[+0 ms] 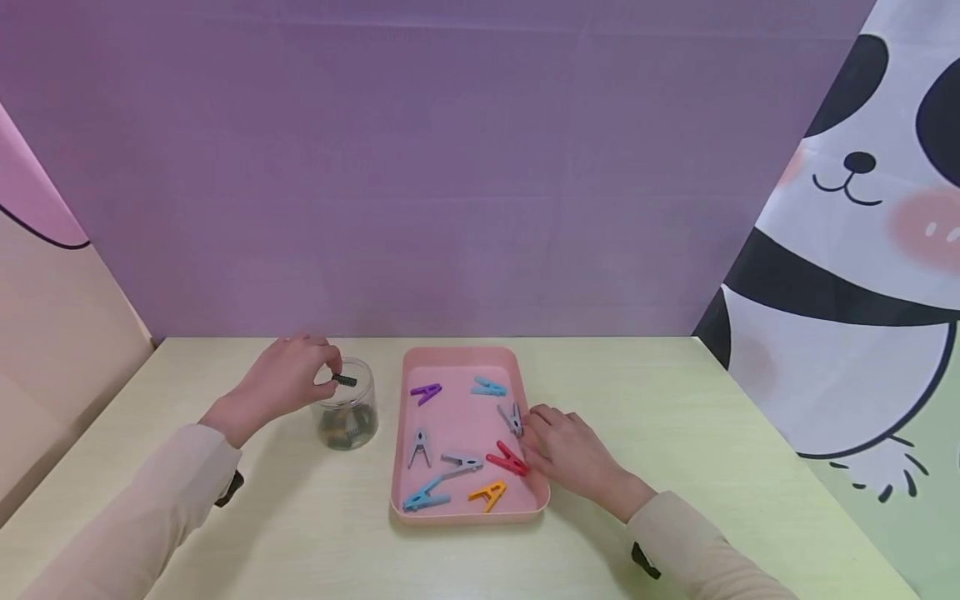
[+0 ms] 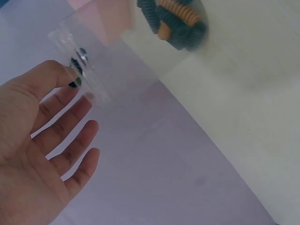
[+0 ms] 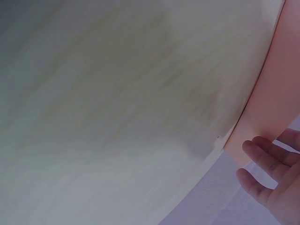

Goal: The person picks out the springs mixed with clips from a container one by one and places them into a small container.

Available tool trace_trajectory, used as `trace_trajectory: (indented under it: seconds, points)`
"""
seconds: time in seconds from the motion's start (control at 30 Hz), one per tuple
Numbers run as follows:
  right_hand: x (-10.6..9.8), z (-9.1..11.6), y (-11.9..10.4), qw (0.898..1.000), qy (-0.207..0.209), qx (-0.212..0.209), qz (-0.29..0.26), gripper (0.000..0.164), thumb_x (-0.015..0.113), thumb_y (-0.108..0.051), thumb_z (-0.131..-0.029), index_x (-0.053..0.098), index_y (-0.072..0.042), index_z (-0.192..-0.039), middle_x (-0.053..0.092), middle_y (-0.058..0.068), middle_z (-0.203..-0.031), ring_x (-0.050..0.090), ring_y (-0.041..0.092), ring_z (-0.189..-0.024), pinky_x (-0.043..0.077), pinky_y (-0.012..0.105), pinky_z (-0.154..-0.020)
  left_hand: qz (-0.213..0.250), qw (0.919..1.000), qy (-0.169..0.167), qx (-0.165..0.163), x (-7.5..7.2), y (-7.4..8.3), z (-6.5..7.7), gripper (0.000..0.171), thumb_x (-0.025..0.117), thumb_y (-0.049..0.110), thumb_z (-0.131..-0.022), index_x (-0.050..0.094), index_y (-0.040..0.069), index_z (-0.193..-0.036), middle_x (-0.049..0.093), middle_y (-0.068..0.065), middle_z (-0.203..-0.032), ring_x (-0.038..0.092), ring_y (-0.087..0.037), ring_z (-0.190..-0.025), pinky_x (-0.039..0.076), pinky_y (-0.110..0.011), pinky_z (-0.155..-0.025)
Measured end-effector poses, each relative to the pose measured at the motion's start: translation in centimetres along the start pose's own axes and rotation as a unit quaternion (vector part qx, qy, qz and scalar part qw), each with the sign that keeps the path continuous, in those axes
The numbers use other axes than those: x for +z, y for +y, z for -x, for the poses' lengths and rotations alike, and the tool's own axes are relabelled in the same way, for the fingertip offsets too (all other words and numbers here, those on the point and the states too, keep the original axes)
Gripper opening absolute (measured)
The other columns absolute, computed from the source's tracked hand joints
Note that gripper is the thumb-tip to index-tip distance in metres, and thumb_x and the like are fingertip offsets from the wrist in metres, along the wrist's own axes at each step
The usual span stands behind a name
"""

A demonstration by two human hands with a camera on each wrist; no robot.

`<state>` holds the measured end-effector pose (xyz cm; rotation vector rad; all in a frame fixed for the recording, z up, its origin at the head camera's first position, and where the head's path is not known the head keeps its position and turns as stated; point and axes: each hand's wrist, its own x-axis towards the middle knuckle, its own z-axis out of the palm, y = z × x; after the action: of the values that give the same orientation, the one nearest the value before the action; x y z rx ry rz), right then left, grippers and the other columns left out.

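My left hand (image 1: 294,377) pinches a small dark ribbed coil (image 1: 345,380) between thumb and index finger at the mouth of a clear round jar (image 1: 347,417). In the left wrist view its other fingers (image 2: 77,124) are spread, and the coil (image 2: 77,70) shows partly through clear plastic. Dark green and orange ribbed coils (image 2: 178,21) lie at the jar's bottom. My right hand (image 1: 566,450) rests at the right rim of a pink tray (image 1: 457,518), beside a grey clothespin (image 1: 513,419) and a red clothespin (image 1: 507,459). Its fingers (image 3: 267,161) look loosely bent by the tray's outer wall.
Other clothespins lie spread in the tray: purple (image 1: 426,392), blue (image 1: 489,387), yellow (image 1: 488,496), and more grey and blue ones. Jar and tray stand on a pale wooden table (image 1: 675,417). A purple cloth (image 1: 450,183) hangs behind the table; a panda print (image 1: 862,250) is at right.
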<state>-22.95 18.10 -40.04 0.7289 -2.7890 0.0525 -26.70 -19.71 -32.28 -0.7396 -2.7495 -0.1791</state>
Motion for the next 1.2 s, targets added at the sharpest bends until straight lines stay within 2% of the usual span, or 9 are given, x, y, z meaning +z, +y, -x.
trace_trajectory:
  seconds: [0.13, 0.47, 0.8, 1.2]
  points:
    - [0.2, 0.0, 0.0, 1.0, 0.001, 0.001, -0.002, 0.039, 0.066, -0.031, -0.08, 0.059, -0.009, -0.111, 0.058, 0.006, -0.111, 0.055, 0.02, -0.102, 0.049, 0.04, -0.083, -0.001, 1.0, 0.001, -0.003, 0.3, -0.3, 0.3, 0.008, 0.067, 0.015, -0.074, 0.066, 0.015, -0.082, 0.063, 0.002, -0.085, 0.051, -0.022, -0.081, 0.044, -0.039, -0.067]
    - [0.2, -0.1, -0.1, 1.0, 0.008, -0.004, 0.0, 0.038, 0.066, -0.031, -0.081, 0.059, -0.008, -0.111, 0.059, 0.006, -0.11, 0.055, 0.02, -0.101, 0.049, 0.039, -0.082, -0.001, 0.9999, 0.016, -0.005, 0.9, -0.8, 0.5, 0.007, 0.069, 0.018, -0.075, 0.065, 0.017, -0.08, 0.063, 0.003, -0.083, 0.05, -0.021, -0.077, 0.042, -0.038, -0.064]
    - [0.3, -0.2, 0.0, 1.0, 0.021, -0.01, 0.002, 0.036, 0.066, -0.029, -0.08, 0.06, -0.009, -0.109, 0.059, 0.005, -0.108, 0.055, 0.019, -0.099, 0.05, 0.038, -0.08, 0.007, 0.9993, 0.035, -0.009, 1.4, -0.9, 0.7, 0.01, 0.069, 0.018, -0.076, 0.066, 0.015, -0.084, 0.064, 0.003, -0.085, 0.052, -0.023, -0.081, 0.042, -0.039, -0.066]
    - [-0.2, -0.4, -0.1, 1.0, 0.004, -0.019, 0.009, 0.038, 0.067, -0.031, -0.08, 0.06, -0.008, -0.109, 0.059, 0.006, -0.108, 0.056, 0.02, -0.098, 0.049, 0.04, -0.081, 0.013, 0.9989, 0.045, -0.007, 1.5, -1.0, 0.8, 0.013, 0.068, 0.019, -0.077, 0.066, 0.013, -0.088, 0.066, 0.0, -0.09, 0.054, -0.024, -0.085, 0.043, -0.041, -0.067]
